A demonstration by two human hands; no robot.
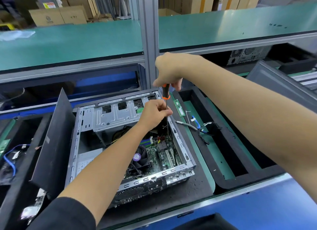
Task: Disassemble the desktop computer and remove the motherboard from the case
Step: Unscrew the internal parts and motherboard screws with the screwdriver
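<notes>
From the head camera, your right hand [169,70] curls around the top of the orange-and-black screwdriver [166,92], holding it upright. Your left hand [155,113] pinches its thin shaft just below the handle. The shaft runs down into the open computer case [178,137], which sits on black foam with the motherboard [163,154] still lying inside beside the purple-labelled fan [139,158]. That label's print is too small to read. A green memory stick [179,108] lies right of the case, near loose cables [204,128]. Cardboard boxes [56,15] behind carry unreadable logos.
</notes>
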